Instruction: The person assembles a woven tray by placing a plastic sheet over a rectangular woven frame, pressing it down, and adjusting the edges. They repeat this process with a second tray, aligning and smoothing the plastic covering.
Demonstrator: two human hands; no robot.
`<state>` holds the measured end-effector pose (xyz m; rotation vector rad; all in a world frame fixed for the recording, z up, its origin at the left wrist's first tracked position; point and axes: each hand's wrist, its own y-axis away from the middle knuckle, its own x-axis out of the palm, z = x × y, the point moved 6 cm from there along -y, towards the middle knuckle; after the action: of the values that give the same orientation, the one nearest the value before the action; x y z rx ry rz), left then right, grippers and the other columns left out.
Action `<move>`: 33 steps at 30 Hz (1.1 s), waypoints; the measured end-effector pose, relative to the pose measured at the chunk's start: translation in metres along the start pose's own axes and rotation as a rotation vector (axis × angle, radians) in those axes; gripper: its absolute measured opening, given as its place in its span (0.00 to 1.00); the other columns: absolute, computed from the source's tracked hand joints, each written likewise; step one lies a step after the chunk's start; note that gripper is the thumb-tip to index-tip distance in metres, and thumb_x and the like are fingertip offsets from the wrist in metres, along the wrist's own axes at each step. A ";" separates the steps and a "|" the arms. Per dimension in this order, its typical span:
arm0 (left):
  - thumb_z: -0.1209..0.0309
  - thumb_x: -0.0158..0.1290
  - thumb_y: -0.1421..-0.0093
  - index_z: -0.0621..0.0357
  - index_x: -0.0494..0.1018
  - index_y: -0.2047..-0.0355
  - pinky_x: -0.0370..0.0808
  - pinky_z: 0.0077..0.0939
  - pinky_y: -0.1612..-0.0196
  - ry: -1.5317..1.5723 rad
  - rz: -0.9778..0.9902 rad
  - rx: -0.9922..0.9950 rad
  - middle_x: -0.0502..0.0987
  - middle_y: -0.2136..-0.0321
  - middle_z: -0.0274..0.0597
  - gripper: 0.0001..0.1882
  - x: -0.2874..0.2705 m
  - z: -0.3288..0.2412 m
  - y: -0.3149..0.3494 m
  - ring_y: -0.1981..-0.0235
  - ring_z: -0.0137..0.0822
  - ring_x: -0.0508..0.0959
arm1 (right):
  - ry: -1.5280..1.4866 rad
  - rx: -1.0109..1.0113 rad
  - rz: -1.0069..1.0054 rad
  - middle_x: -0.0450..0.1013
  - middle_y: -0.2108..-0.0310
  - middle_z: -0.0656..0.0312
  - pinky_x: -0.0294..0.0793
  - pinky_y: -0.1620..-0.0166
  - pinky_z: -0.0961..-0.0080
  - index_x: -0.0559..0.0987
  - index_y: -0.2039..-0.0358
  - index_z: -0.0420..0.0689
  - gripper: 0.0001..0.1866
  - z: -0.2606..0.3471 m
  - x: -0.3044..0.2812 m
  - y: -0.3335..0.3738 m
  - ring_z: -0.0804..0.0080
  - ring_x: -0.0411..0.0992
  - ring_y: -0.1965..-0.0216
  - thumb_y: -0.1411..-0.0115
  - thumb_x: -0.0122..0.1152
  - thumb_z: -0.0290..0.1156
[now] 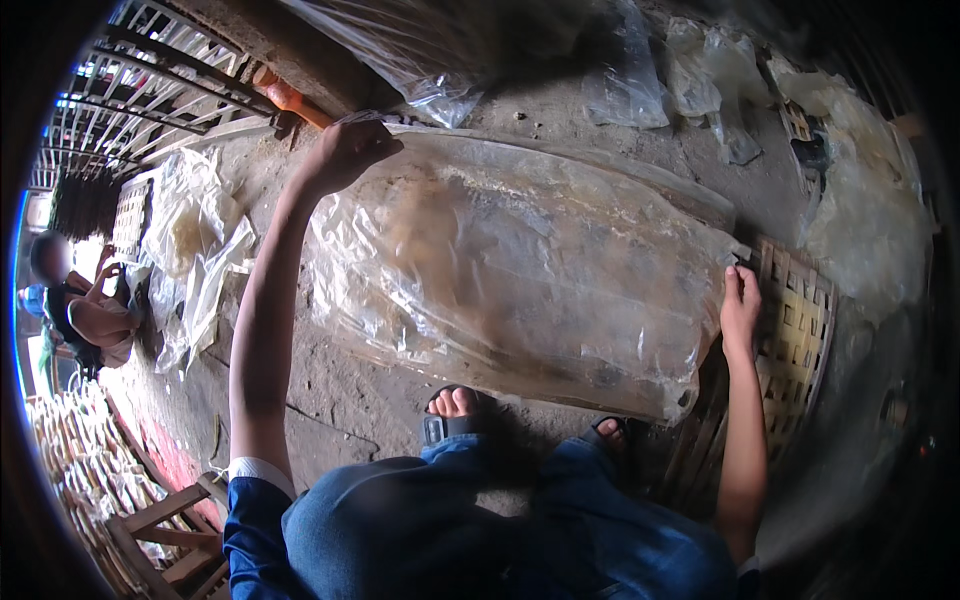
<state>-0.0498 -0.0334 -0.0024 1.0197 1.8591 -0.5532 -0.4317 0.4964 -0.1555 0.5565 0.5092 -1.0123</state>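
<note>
A large, cloudy clear plastic sheet (pixel 540 260) is spread in front of me, creased and stained brown, with shiny wrinkles toward its left end. At its far left corner my left hand (pixel 350 155) is closed in a pinch on the edge; the fingertips are partly hidden behind the knuckles. On the right, my right hand (pixel 740 305) pinches the sheet's right edge between thumb and fingers. What lies beneath the sheet shows only dimly.
Beside my right forearm stands a woven bamboo panel (pixel 795 330). Crumpled plastic (pixel 195 225) lies to the left, with more plastic (pixel 720 75) at the back. An orange bottle-shaped object (pixel 288 98) is past my left hand. A person (pixel 90 300) sits far left. A wooden stool (pixel 170 535) stands lower left.
</note>
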 end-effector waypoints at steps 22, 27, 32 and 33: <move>0.63 0.64 0.42 0.52 0.74 0.42 0.62 0.52 0.31 -0.204 -0.451 0.223 0.67 0.34 0.53 0.27 0.090 -0.105 0.059 0.33 0.55 0.65 | 0.530 -0.802 0.057 0.45 0.23 0.50 0.41 0.25 0.49 0.57 0.26 0.43 0.37 0.149 0.079 0.078 0.45 0.42 0.23 0.30 0.53 0.45; 0.40 0.36 0.28 0.50 0.56 0.26 0.40 0.57 0.24 -0.240 -0.099 0.405 0.51 0.24 0.46 0.39 0.179 -0.177 0.061 0.23 0.50 0.48 | 0.465 -0.849 0.133 0.45 0.23 0.51 0.39 0.26 0.44 0.57 0.25 0.47 0.36 0.176 0.117 0.083 0.45 0.41 0.23 0.28 0.47 0.51; 0.36 0.34 0.29 0.39 0.54 0.25 0.37 0.67 0.26 -0.307 -0.086 0.222 0.47 0.23 0.44 0.38 0.164 -0.126 0.060 0.23 0.49 0.44 | 0.752 -0.800 0.085 0.47 0.23 0.51 0.43 0.26 0.40 0.59 0.26 0.48 0.36 0.173 0.118 0.082 0.49 0.43 0.23 0.28 0.48 0.52; 0.35 0.34 0.30 0.37 0.54 0.25 0.37 0.69 0.26 -0.324 -0.090 0.182 0.47 0.23 0.43 0.39 0.154 -0.106 0.058 0.23 0.48 0.44 | 0.740 -0.813 0.076 0.47 0.23 0.52 0.43 0.26 0.40 0.58 0.26 0.49 0.36 0.173 0.118 0.082 0.49 0.43 0.23 0.28 0.48 0.52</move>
<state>-0.0918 0.1397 -0.0835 0.9041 1.5933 -0.8996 -0.2838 0.3433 -0.0837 0.1867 1.4579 -0.4210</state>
